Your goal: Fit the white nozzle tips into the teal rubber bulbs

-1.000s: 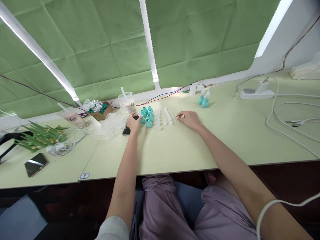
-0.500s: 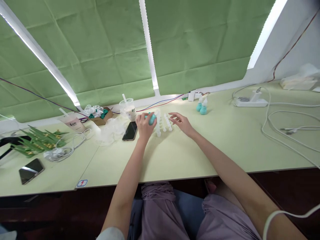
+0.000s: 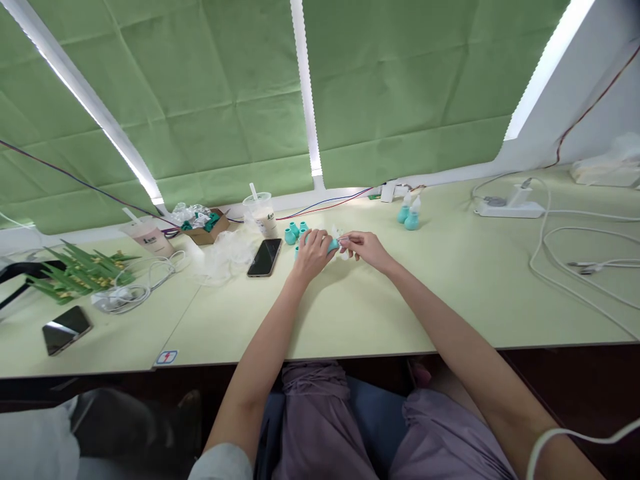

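My left hand (image 3: 313, 255) is closed round a turquoise rubber bulb (image 3: 333, 245), its mouth turned to the right. At that mouth, the fingertips of my right hand (image 3: 367, 249) pinch a small translucent white nozzle (image 3: 343, 249); how far it sits in the bulb cannot be made out. More translucent white pieces (image 3: 335, 231) lie just behind my hands, mostly hidden. Several turquoise bulbs (image 3: 291, 235) stand behind and left of my left hand. Farther right, two bulbs with white tips (image 3: 411, 220) stand upright together.
A phone (image 3: 265, 257), crumpled clear plastic (image 3: 225, 257) and a drink cup (image 3: 260, 215) are left of my hands. Beyond them are an open cardboard box (image 3: 207, 230), another cup (image 3: 150, 237) and artificial greenery (image 3: 70, 270). A power strip (image 3: 510, 209) with white cables lies right.
My hands have come together, the left moving right with the bulb and my right fingers closing on a nozzle. Standing bulbs now show behind my left hand. A person's clothed leg appears lower left.
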The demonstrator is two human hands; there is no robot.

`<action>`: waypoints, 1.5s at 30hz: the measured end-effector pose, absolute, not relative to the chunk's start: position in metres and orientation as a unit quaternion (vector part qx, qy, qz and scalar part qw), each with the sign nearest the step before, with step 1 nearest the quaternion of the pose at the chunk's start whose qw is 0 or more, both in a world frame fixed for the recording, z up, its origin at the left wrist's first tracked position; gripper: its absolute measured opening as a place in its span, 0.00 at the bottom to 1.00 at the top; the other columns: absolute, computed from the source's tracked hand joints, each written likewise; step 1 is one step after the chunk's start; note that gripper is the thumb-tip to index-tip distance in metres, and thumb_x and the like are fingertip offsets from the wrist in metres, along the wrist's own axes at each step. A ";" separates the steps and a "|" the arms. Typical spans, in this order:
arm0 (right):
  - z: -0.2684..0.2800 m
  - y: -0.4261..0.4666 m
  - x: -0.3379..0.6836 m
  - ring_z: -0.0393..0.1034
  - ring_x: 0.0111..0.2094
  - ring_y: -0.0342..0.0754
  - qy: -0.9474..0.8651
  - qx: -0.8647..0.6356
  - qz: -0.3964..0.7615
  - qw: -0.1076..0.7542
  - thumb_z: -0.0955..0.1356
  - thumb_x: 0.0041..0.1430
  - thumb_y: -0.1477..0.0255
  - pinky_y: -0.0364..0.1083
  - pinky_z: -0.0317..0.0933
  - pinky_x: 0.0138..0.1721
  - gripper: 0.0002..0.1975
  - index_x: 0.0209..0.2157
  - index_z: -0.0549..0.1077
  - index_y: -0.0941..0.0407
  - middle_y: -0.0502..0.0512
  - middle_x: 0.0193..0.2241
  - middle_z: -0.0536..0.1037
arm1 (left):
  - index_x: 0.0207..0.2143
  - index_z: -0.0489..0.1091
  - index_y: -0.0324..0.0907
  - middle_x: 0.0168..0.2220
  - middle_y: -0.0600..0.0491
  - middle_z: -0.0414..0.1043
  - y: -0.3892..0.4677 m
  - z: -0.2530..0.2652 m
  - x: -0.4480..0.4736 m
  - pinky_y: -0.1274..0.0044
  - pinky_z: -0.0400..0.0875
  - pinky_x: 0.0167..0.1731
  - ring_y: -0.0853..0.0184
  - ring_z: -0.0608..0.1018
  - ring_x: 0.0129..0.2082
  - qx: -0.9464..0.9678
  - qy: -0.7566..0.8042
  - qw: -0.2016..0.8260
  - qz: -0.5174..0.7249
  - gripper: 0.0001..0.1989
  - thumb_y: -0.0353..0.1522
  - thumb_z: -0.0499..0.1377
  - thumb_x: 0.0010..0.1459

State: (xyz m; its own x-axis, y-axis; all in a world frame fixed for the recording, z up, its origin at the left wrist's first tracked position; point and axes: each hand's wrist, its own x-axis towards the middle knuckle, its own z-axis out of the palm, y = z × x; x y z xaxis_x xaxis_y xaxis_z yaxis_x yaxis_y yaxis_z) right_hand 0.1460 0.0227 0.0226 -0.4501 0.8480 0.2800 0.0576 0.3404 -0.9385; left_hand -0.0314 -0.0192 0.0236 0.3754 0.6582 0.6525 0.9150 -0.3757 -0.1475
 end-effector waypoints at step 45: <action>0.012 0.043 0.172 0.65 0.35 0.43 -0.739 -0.488 0.140 0.443 0.63 0.59 0.61 0.41 0.53 0.34 0.15 0.45 0.67 0.53 0.51 0.35 0.74 | 0.39 0.72 0.41 0.38 0.50 0.76 0.007 0.007 -0.143 0.77 0.70 0.40 0.66 0.76 0.38 -0.504 -0.707 -0.035 -0.495 0.17 0.41 0.60 0.49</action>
State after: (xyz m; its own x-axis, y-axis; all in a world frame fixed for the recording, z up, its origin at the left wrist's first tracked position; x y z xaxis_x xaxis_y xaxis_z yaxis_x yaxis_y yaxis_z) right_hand 0.1720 0.0431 0.0121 -0.1312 0.8446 0.5191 0.5965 0.4855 -0.6391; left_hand -0.1435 0.0072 0.0067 -0.4898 0.7473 0.4491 0.6781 0.0028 0.7349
